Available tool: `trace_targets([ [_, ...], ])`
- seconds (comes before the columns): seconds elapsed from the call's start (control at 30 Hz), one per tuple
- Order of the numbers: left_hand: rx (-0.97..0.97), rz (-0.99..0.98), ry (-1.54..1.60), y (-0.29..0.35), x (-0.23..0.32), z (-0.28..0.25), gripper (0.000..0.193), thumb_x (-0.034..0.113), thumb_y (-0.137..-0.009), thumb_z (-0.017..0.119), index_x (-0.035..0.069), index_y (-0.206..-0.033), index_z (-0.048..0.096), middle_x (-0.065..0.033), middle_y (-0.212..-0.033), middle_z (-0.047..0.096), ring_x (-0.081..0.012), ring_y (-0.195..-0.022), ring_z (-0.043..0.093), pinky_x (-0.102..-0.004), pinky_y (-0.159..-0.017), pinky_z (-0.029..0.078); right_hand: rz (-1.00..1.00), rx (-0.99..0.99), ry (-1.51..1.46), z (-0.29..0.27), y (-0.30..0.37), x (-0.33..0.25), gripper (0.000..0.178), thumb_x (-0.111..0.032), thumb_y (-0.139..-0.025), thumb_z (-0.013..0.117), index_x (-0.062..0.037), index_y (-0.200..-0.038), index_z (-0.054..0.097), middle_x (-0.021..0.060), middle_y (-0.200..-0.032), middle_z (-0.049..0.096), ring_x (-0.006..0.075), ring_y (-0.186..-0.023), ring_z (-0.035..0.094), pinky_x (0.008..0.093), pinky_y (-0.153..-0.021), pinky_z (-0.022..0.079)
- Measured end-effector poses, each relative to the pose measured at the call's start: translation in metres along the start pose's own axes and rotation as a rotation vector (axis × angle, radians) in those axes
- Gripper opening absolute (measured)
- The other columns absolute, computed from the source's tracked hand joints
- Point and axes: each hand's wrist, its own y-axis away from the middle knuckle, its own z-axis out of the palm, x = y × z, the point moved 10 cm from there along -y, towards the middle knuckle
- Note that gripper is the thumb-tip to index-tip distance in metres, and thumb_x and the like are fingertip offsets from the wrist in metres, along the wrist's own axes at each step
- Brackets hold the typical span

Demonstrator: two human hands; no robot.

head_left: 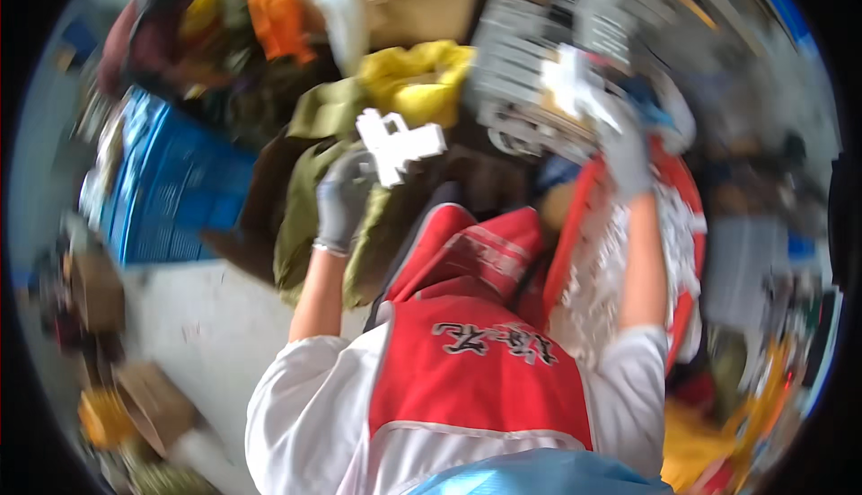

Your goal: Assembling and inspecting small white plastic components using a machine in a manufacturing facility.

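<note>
My left hand (344, 198), in a grey glove, is closed on a white plastic piece (392, 146) with several short arms, somewhat cross-shaped. It is held up in front of an olive-green sack (301, 216) and a yellow sack (422, 82). My right hand (621, 140), gloved too and smeared by motion, reaches over the far end of a red basin (563, 248). Another white plastic piece (567, 80) shows at its fingertips, against a grey machine-like block (521, 55). Many small white pieces (597, 288) lie in the basin.
A blue plastic crate (171, 185) stands at the left, with another person (135, 41) beyond it. Cardboard boxes (153, 405) lie at the lower left. An open carton (417, 14) sits at the back. At the right is a grey translucent bin (741, 266).
</note>
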Motion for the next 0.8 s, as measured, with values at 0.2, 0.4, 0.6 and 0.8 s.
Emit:
trace_targets([
  [0.2, 0.081, -0.183, 0.018, 0.067, -0.06, -0.028, 0.027, 0.005, -0.078, 0.07, 0.003, -0.104, 0.064, -0.015, -0.107, 0.065, -0.0271, -0.094, 0.065, -0.0326, -0.078, 0.052, -0.067, -0.253, 0.305, -0.002, 0.001, -0.017, 0.04, -0.009, -0.09, 0.053, -0.008, -0.131, 0.053, 0.0163, -0.127, 0.052, 0.0336, -0.117, 0.05, 0.0396, -0.1, 0.038],
  [0.4, 0.345, -0.325, -0.131, 0.109, -0.133, -0.081, 0.025, 0.006, -0.084, 0.067, 0.002, -0.109, 0.063, -0.0051, -0.096, 0.066, -0.009, -0.077, 0.058, -0.0248, -0.071, 0.049, -0.201, -0.02, 0.556, -0.008, 0.014, -0.069, 0.04, -0.021, -0.094, 0.052, -0.0054, -0.131, 0.052, 0.0156, -0.131, 0.05, 0.0345, -0.116, 0.05, 0.0445, -0.1, 0.037],
  [0.6, 0.465, -0.581, -0.196, 0.147, -0.19, -0.142, 0.024, 0.018, -0.086, 0.07, 0.004, -0.106, 0.065, -0.0067, -0.086, 0.067, -0.0096, -0.074, 0.059, -0.0265, -0.07, 0.05, -0.087, 0.075, 0.394, 0.021, 0.103, -0.069, 0.037, -0.025, -0.099, 0.045, 0.0014, -0.124, 0.053, 0.0186, -0.128, 0.053, 0.0361, -0.117, 0.05, 0.0464, -0.102, 0.037],
  [0.8, 0.317, -0.49, -0.359, 0.183, -0.25, -0.12, 0.033, 0.025, -0.085, 0.068, 0.001, -0.108, 0.064, -0.0168, -0.1, 0.067, -0.0284, -0.091, 0.065, -0.036, -0.081, 0.051, 0.125, -0.279, 0.106, 0.123, 0.166, -0.081, 0.03, -0.015, -0.087, 0.056, -0.0007, -0.113, 0.061, 0.0175, -0.117, 0.058, 0.0355, -0.111, 0.053, 0.0443, -0.097, 0.042],
])
